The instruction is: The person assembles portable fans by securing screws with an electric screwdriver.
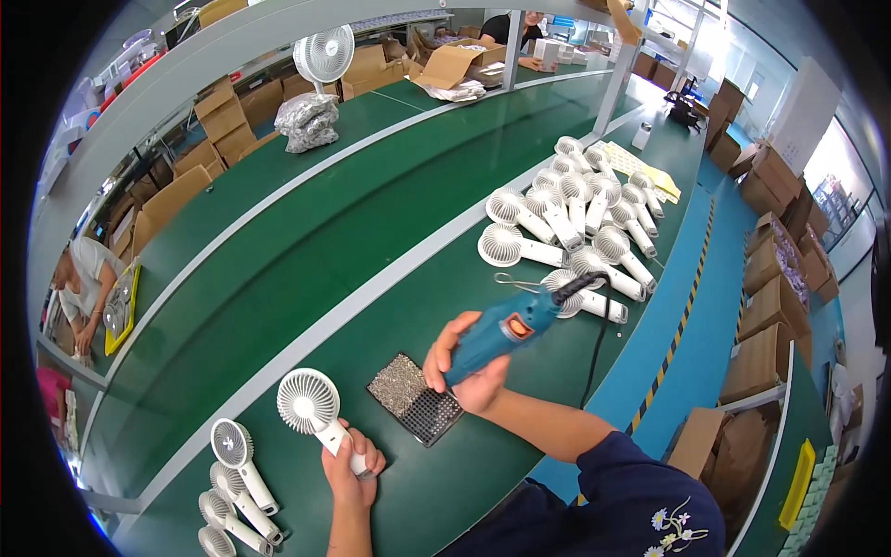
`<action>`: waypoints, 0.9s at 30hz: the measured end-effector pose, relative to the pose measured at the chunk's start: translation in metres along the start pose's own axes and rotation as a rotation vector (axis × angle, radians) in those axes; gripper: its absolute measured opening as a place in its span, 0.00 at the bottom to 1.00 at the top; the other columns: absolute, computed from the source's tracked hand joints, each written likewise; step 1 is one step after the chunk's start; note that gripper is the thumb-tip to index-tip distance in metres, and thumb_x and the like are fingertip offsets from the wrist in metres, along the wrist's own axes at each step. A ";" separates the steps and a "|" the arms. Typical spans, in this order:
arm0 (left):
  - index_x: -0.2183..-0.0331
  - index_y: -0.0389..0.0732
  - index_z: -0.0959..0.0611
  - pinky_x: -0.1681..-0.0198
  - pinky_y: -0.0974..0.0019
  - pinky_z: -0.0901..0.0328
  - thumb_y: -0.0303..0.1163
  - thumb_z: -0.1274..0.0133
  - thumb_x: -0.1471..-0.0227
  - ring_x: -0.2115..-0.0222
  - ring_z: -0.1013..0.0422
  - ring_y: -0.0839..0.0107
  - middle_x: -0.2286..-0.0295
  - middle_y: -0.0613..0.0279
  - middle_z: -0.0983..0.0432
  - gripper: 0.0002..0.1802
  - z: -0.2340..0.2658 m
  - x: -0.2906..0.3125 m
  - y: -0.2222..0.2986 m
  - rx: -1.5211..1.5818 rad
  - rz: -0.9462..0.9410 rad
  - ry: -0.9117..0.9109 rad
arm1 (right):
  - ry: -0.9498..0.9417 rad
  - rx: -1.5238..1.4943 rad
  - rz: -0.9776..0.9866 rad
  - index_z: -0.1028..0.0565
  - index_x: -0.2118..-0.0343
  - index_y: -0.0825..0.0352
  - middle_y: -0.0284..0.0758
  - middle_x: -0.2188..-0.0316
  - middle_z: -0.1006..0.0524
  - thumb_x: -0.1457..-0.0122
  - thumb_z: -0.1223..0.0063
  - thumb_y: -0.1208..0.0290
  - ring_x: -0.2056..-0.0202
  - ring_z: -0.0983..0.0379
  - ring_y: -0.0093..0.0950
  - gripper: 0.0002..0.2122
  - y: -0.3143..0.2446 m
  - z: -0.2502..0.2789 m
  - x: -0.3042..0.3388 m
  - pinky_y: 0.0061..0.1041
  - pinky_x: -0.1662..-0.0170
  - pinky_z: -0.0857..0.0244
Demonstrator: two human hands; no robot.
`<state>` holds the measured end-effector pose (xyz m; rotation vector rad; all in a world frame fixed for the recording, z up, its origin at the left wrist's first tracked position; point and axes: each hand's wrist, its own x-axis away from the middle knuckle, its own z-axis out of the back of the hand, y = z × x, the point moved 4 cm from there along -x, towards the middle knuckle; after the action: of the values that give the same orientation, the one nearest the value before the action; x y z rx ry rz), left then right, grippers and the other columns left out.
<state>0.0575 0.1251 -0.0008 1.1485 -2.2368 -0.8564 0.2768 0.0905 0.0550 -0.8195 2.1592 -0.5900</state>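
My left hand (353, 460) is wrapped round the handle of a white handheld fan (309, 402), its round grille tilted up and to the left. My right hand (483, 384) grips a teal electric screwdriver (506, 332), and a black cord runs from its far end. The screwdriver's tip is hidden behind my fingers. Just beneath the right hand lies a black tray (428, 420) with a perforated grid, part of it covered by many small metal screws (397, 382). Several more white fans (232, 444) lie in a row left of my left hand.
A heap of white handheld fans (575, 195) covers the bench's far right, beside a yellow sheet (640, 167). A grey rail (371, 287) divides the green bench. A desk fan (323, 54) and a plastic-wrapped bundle (307, 122) stand beyond. Cardboard boxes (756, 357) line the right aisle. Co-workers sit across.
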 end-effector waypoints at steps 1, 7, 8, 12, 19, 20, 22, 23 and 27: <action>0.56 0.39 0.35 0.84 0.67 0.43 0.33 0.56 0.43 0.84 0.40 0.72 0.77 0.62 0.38 0.14 0.002 0.001 0.000 0.039 0.001 0.000 | 0.014 -0.004 0.006 0.40 0.56 0.60 0.34 0.78 0.34 0.52 0.58 0.30 0.87 0.36 0.26 0.35 -0.003 -0.001 0.000 0.25 0.82 0.39; 0.56 0.38 0.35 0.79 0.66 0.41 0.50 0.72 0.39 0.81 0.39 0.69 0.76 0.59 0.36 0.25 0.001 -0.005 -0.003 0.154 0.075 0.009 | -0.044 0.063 0.001 0.40 0.57 0.62 0.35 0.80 0.34 0.50 0.59 0.31 0.87 0.36 0.25 0.34 -0.001 -0.003 0.002 0.25 0.83 0.37; 0.56 0.39 0.35 0.80 0.66 0.42 0.50 0.72 0.39 0.81 0.39 0.69 0.75 0.59 0.36 0.25 0.002 -0.005 -0.003 0.160 0.080 0.038 | -0.060 0.072 -0.021 0.40 0.58 0.63 0.36 0.80 0.34 0.50 0.59 0.31 0.87 0.36 0.26 0.35 0.000 -0.005 0.004 0.25 0.83 0.37; 0.56 0.42 0.34 0.82 0.68 0.44 0.53 0.71 0.39 0.82 0.40 0.70 0.74 0.60 0.35 0.25 0.011 0.006 -0.006 0.201 0.128 0.072 | -0.068 -0.042 -0.046 0.37 0.59 0.66 0.37 0.80 0.34 0.51 0.60 0.30 0.87 0.36 0.27 0.36 0.004 -0.009 0.016 0.25 0.83 0.38; 0.58 0.44 0.34 0.84 0.70 0.46 0.50 0.67 0.40 0.83 0.40 0.71 0.75 0.59 0.35 0.20 0.008 0.007 -0.004 0.252 0.116 0.023 | -0.094 0.031 -0.030 0.37 0.60 0.66 0.37 0.82 0.33 0.50 0.62 0.30 0.88 0.36 0.27 0.36 -0.008 -0.007 0.013 0.27 0.82 0.36; 0.57 0.44 0.34 0.84 0.70 0.47 0.49 0.66 0.40 0.83 0.41 0.71 0.75 0.59 0.35 0.19 0.008 0.009 -0.005 0.297 0.135 0.008 | -0.090 0.035 -0.038 0.37 0.60 0.66 0.37 0.82 0.33 0.50 0.62 0.30 0.88 0.36 0.27 0.36 -0.008 -0.006 0.015 0.27 0.82 0.36; 0.57 0.43 0.35 0.85 0.70 0.47 0.50 0.65 0.41 0.83 0.41 0.72 0.77 0.61 0.37 0.20 0.011 0.007 -0.006 0.296 0.098 0.006 | -0.093 0.030 -0.034 0.37 0.60 0.66 0.36 0.83 0.34 0.50 0.62 0.30 0.88 0.36 0.27 0.36 -0.005 -0.008 0.011 0.27 0.82 0.35; 0.57 0.43 0.35 0.85 0.71 0.47 0.50 0.65 0.41 0.83 0.42 0.72 0.78 0.62 0.38 0.21 0.014 0.006 -0.007 0.292 0.091 0.006 | -0.091 0.035 -0.046 0.37 0.60 0.66 0.37 0.83 0.34 0.51 0.62 0.29 0.88 0.35 0.29 0.36 -0.003 -0.007 0.009 0.28 0.82 0.35; 0.51 0.45 0.37 0.82 0.73 0.47 0.52 0.65 0.40 0.80 0.42 0.75 0.76 0.66 0.39 0.24 -0.002 -0.003 -0.005 0.238 0.048 0.013 | -0.072 -0.098 -0.095 0.36 0.60 0.65 0.37 0.83 0.33 0.51 0.59 0.30 0.87 0.35 0.30 0.36 -0.012 -0.011 0.000 0.31 0.84 0.38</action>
<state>0.0627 0.1246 -0.0038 1.1942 -2.3931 -0.5732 0.2730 0.0839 0.0692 -0.9854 2.1060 -0.4973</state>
